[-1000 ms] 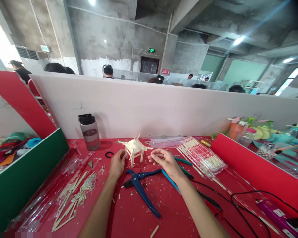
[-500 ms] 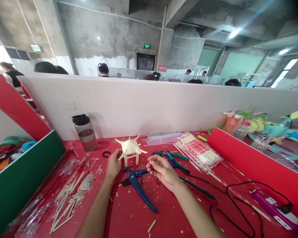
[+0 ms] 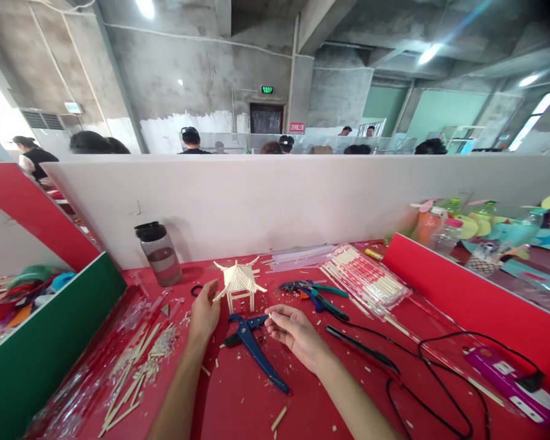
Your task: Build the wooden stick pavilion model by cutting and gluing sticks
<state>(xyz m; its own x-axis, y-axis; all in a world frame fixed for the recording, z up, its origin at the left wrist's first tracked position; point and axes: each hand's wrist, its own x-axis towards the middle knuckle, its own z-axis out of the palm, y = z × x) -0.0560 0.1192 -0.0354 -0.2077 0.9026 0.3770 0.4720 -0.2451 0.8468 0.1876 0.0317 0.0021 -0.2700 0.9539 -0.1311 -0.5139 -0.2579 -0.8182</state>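
A small pavilion model point(image 3: 239, 278) made of pale wooden sticks stands upright on the red table. My left hand point(image 3: 205, 315) is at its left side, fingers stretched out beside a roof corner; whether they touch it is hard to tell. To the front right of the model, my right hand point(image 3: 297, 333) pinches a small pale stick piece point(image 3: 270, 316) between thumb and fingertips. Between my hands lies a blue-handled cutter point(image 3: 259, 351), its far end near my right fingertips. Green-and-black pliers point(image 3: 318, 293) rest behind my right hand.
A water bottle point(image 3: 159, 253) stands at the back left. Cut sticks point(image 3: 135, 382) and plastic wrap lie left. Packed sticks point(image 3: 366, 275), a black-handled tool point(image 3: 362, 348), a cable and a purple power strip point(image 3: 513, 382) are right. A white partition point(image 3: 275, 201) closes the back.
My right hand has moved slightly left and down with the stick piece. My left hand has drawn back a little from the pavilion model. The camera view has shifted slightly.
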